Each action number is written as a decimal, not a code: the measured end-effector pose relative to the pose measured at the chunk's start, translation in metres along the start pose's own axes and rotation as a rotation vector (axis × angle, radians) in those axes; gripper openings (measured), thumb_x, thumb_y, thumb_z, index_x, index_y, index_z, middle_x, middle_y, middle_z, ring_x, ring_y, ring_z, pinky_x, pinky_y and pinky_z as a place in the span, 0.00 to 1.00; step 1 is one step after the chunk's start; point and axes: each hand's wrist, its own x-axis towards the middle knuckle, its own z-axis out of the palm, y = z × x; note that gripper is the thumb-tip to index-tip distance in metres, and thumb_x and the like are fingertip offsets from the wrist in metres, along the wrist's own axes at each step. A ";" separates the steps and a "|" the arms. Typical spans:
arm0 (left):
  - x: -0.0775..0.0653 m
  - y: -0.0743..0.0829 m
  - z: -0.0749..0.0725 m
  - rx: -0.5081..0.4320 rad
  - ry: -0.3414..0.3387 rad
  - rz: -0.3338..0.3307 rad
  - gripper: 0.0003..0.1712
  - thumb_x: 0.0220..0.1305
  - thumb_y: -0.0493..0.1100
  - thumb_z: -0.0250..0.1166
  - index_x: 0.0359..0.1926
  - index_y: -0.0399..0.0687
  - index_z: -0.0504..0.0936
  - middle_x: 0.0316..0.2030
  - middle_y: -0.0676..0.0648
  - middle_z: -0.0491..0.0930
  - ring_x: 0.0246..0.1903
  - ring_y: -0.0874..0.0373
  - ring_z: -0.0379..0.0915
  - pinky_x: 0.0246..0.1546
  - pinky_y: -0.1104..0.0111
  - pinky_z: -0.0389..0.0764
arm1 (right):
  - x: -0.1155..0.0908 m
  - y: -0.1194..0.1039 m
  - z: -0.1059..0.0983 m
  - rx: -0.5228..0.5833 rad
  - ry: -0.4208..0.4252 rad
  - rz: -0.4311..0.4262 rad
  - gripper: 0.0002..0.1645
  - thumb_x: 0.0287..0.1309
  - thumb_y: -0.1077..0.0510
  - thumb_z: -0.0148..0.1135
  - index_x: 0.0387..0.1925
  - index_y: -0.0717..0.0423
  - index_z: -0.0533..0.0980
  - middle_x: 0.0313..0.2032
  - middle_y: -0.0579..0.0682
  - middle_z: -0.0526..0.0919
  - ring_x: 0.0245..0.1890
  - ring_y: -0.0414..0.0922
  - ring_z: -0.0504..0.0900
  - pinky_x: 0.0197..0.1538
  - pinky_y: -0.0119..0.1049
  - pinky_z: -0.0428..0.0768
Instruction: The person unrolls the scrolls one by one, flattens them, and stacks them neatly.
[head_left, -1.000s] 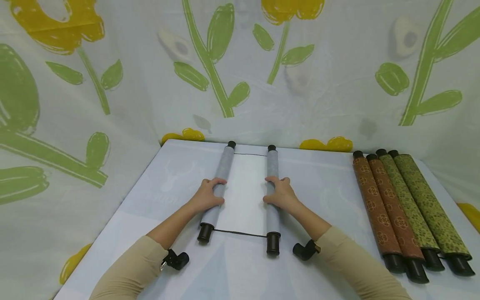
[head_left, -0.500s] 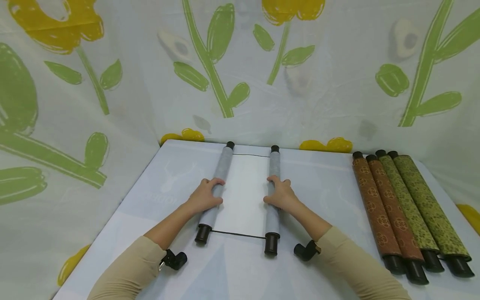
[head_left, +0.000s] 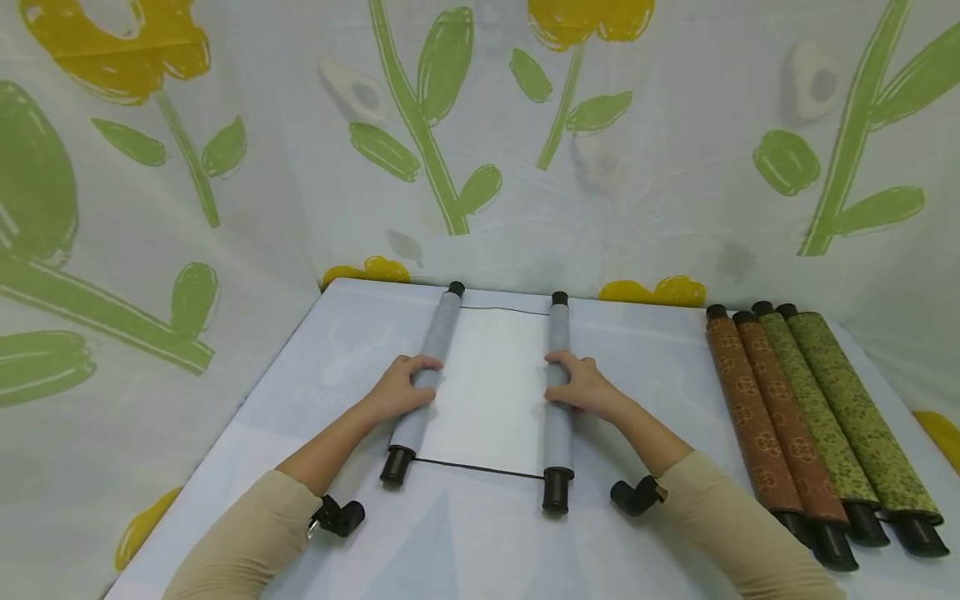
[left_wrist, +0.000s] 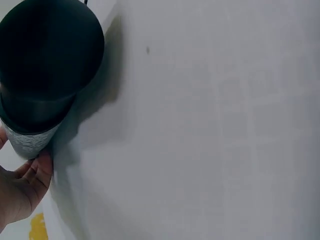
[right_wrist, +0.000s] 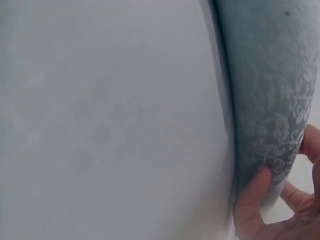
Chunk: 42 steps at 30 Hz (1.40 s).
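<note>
A partly unrolled scroll with grey-blue patterned backing lies on the table, its white sheet (head_left: pixel 491 392) showing between two rolls. My left hand (head_left: pixel 397 388) grips the left roll (head_left: pixel 442 333) near its middle, thumb on the near side. Around the right roll (head_left: pixel 558 437) curl the thumb and fingers of my right hand (head_left: pixel 588 386); some fingers are hidden behind it. Black knobs cap the rolls; one end knob (left_wrist: pixel 47 50) looms large in the left wrist view above my hand. Leafy patterning shows on the roll (right_wrist: pixel 272 100) in the right wrist view.
At the right of the white table (head_left: pixel 465 550) several rolled scrolls lie side by side, brown-red ones (head_left: pixel 742 392) and green ones (head_left: pixel 855 400). A cloth backdrop (head_left: pixel 660 167) printed with flowers stands behind the table's far edge.
The rolls have moved apart, the left one slightly leftward and the right one rightward, each with its hand. A wider strip of white sheet shows between them.
</note>
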 end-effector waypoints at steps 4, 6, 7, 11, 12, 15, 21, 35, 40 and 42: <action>-0.002 -0.003 -0.006 0.017 -0.014 -0.002 0.29 0.51 0.40 0.60 0.58 0.49 0.76 0.53 0.36 0.70 0.43 0.48 0.65 0.43 0.58 0.69 | 0.000 0.001 -0.002 0.019 -0.029 0.012 0.37 0.52 0.57 0.61 0.65 0.51 0.62 0.55 0.72 0.55 0.29 0.53 0.75 0.24 0.37 0.79; -0.003 -0.005 -0.010 0.014 -0.015 -0.009 0.29 0.52 0.39 0.59 0.59 0.48 0.76 0.53 0.36 0.70 0.42 0.49 0.64 0.39 0.61 0.69 | -0.001 0.002 -0.002 0.017 -0.037 0.010 0.37 0.53 0.56 0.60 0.66 0.51 0.62 0.55 0.72 0.55 0.27 0.53 0.75 0.24 0.37 0.79; -0.003 -0.005 -0.011 0.009 -0.016 -0.013 0.28 0.52 0.39 0.60 0.58 0.48 0.76 0.52 0.37 0.70 0.41 0.48 0.64 0.37 0.61 0.69 | -0.001 0.002 -0.002 0.011 -0.034 0.006 0.37 0.54 0.55 0.61 0.66 0.51 0.61 0.55 0.72 0.55 0.27 0.53 0.75 0.23 0.37 0.79; 0.000 -0.008 -0.011 0.005 -0.014 -0.026 0.26 0.56 0.45 0.65 0.57 0.49 0.76 0.53 0.37 0.71 0.44 0.46 0.67 0.37 0.59 0.72 | -0.002 0.005 -0.002 -0.026 -0.010 -0.014 0.40 0.54 0.48 0.66 0.66 0.50 0.61 0.54 0.72 0.57 0.30 0.53 0.74 0.23 0.36 0.78; 0.000 -0.008 -0.011 0.008 -0.012 -0.031 0.27 0.56 0.48 0.67 0.57 0.49 0.75 0.54 0.37 0.71 0.46 0.45 0.68 0.40 0.57 0.73 | -0.002 0.006 -0.002 -0.035 -0.002 -0.016 0.42 0.53 0.45 0.68 0.66 0.50 0.61 0.54 0.71 0.58 0.30 0.53 0.74 0.23 0.36 0.78; 0.001 -0.008 -0.008 0.035 0.004 -0.042 0.32 0.51 0.54 0.72 0.55 0.49 0.75 0.56 0.36 0.70 0.52 0.43 0.67 0.49 0.51 0.71 | -0.001 0.006 -0.001 -0.053 0.014 -0.017 0.46 0.48 0.41 0.70 0.65 0.49 0.62 0.53 0.71 0.59 0.32 0.53 0.74 0.23 0.35 0.78; 0.003 -0.003 -0.003 0.099 0.010 -0.026 0.37 0.46 0.56 0.75 0.55 0.50 0.71 0.54 0.35 0.68 0.49 0.44 0.68 0.51 0.49 0.70 | -0.003 0.003 -0.001 -0.097 0.065 -0.004 0.46 0.45 0.41 0.73 0.63 0.50 0.63 0.51 0.70 0.61 0.34 0.55 0.73 0.25 0.37 0.78; 0.000 -0.008 -0.006 0.069 -0.015 0.030 0.30 0.52 0.46 0.70 0.56 0.49 0.73 0.58 0.33 0.61 0.56 0.38 0.64 0.54 0.46 0.67 | -0.004 0.007 -0.008 -0.103 0.089 -0.039 0.48 0.38 0.47 0.78 0.60 0.54 0.64 0.51 0.72 0.62 0.41 0.58 0.71 0.29 0.38 0.76; 0.000 -0.008 -0.009 0.110 -0.077 0.038 0.31 0.55 0.46 0.67 0.60 0.52 0.72 0.62 0.31 0.55 0.60 0.36 0.59 0.54 0.43 0.66 | -0.006 0.010 -0.010 -0.083 0.080 -0.035 0.48 0.40 0.47 0.77 0.60 0.53 0.63 0.52 0.71 0.62 0.41 0.58 0.71 0.30 0.38 0.77; 0.000 -0.008 -0.011 0.114 -0.103 0.034 0.31 0.55 0.45 0.65 0.62 0.53 0.71 0.62 0.30 0.54 0.60 0.35 0.58 0.54 0.43 0.66 | -0.007 0.011 -0.012 -0.071 0.069 -0.025 0.47 0.41 0.47 0.76 0.61 0.52 0.62 0.52 0.71 0.61 0.40 0.58 0.71 0.30 0.38 0.78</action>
